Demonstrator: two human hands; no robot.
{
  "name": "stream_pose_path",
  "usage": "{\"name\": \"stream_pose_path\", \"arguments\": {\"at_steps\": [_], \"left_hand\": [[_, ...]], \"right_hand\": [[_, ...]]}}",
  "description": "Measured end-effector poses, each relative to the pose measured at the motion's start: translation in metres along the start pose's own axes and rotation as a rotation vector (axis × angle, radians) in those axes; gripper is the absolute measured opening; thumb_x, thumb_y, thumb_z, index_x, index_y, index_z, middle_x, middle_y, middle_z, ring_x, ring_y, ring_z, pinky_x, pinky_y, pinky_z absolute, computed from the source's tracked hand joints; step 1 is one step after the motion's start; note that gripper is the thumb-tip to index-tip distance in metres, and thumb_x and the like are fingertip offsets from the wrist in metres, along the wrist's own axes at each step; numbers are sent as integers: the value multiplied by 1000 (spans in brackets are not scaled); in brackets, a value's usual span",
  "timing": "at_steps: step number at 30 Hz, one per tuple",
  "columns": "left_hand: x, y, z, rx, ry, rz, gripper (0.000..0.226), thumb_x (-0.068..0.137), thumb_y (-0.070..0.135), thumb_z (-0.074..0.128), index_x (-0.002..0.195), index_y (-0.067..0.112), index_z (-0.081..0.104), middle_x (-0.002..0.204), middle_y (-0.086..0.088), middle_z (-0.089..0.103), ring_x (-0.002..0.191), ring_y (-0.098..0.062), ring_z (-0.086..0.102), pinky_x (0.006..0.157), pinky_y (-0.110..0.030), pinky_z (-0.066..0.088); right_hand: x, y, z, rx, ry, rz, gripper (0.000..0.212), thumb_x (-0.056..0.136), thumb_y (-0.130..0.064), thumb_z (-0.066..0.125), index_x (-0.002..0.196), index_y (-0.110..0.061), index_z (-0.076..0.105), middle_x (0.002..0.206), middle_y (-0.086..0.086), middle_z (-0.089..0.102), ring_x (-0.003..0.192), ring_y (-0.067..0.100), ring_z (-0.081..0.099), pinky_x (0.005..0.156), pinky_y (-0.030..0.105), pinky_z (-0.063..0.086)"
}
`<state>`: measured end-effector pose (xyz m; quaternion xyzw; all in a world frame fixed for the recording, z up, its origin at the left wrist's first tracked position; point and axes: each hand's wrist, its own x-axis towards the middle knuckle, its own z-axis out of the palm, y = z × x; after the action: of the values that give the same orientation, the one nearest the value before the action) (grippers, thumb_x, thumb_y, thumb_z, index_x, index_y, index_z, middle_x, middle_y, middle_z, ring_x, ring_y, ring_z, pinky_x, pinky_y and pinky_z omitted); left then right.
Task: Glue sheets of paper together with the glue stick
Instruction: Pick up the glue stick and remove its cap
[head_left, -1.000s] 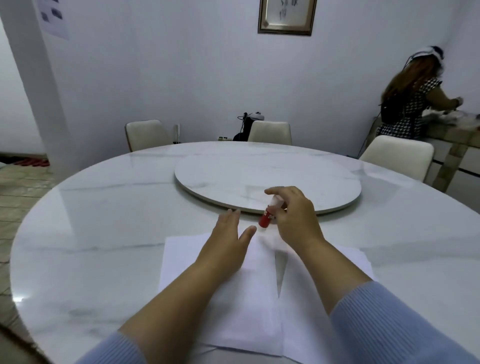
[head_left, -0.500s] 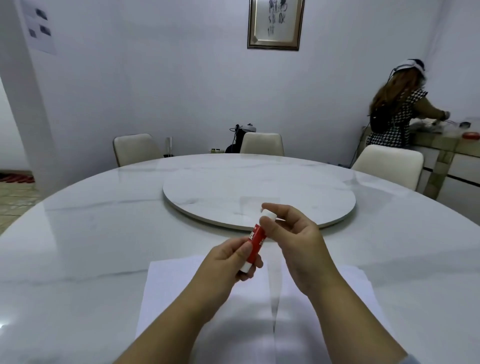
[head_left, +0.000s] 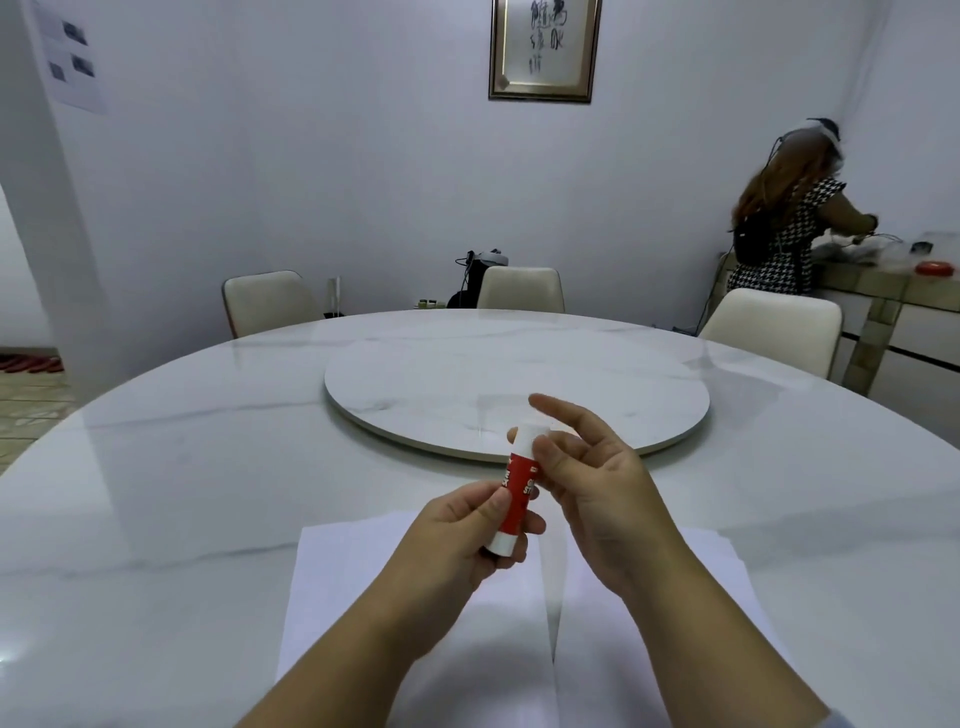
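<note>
Both hands now work the red-and-white glue stick (head_left: 517, 493) above the paper, where a second ago the right hand (head_left: 597, 483) alone carried it and the left hand (head_left: 462, 530) lay flat on a sheet. The left hand has since closed its fingers and thumb around the stick's lower body, holding it upright and slightly tilted over the sheets. The right hand's thumb and a curled finger pinch the white cap at the top, while its index finger sticks out straight; half a second ago that finger was curled down on the cap. The cap is still seated on the stick. Two white sheets of paper (head_left: 363, 587) lie side by side on the near edge of the round marble table (head_left: 182, 467), a narrow wedge of tabletop showing between them, unchanged in position. Beyond the hands sits the round turntable (head_left: 519, 384), with pale chairs (head_left: 522, 288) around the far rim. At the right, a person (head_left: 779, 223) stands at a side counter (head_left: 893, 291). A framed calligraphy picture (head_left: 543, 49) hangs on the wall.
</note>
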<state>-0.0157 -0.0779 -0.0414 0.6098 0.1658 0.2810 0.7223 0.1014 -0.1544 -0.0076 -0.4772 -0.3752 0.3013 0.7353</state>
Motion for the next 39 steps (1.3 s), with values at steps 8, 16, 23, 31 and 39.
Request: {"name": "stream_pose_path", "arguments": {"at_steps": [8, 16, 23, 31, 39], "left_hand": [[-1, -3, 1, 58, -36, -45, 27, 95, 26, 45, 106, 14, 66, 85, -8, 73, 70, -16, 59, 81, -33, 49], [6, -1, -10, -44, 235, 64, 25, 94, 28, 46, 102, 13, 65, 84, -5, 77, 78, -17, 63, 78, -26, 48], [12, -3, -17, -16, 397, 82, 16, 93, 24, 55, 97, 15, 67, 93, -3, 75, 88, -18, 63, 89, -32, 49], [14, -6, -15, 142, 419, 96, 15, 89, 20, 61, 104, 21, 65, 90, 0, 70, 90, -15, 65, 90, -34, 53], [13, -3, -14, 131, 413, 68, 18, 87, 17, 64, 104, 23, 61, 98, 1, 70, 96, -14, 65, 90, -33, 51]], "right_hand": [[-1, -1, 4, -114, 113, 4, 14, 77, -9, 73, 85, -20, 73, 72, 0, 67, 73, 16, 62, 73, 30, 53], [18, -23, -28, 8, 430, -213, 28, 83, -5, 68, 100, -28, 66, 91, -2, 70, 89, 10, 65, 85, 22, 50], [62, 34, -22, -864, 307, 16, 16, 78, -8, 70, 91, -18, 67, 78, -4, 59, 69, 12, 57, 56, 17, 42], [71, 62, -36, -1134, 330, 135, 6, 78, -5, 65, 81, -9, 61, 91, 5, 60, 77, 21, 57, 65, 28, 46], [20, 51, -48, -1071, 305, -72, 13, 87, -22, 64, 87, -18, 51, 101, -3, 45, 96, 14, 44, 76, 25, 32]]}}
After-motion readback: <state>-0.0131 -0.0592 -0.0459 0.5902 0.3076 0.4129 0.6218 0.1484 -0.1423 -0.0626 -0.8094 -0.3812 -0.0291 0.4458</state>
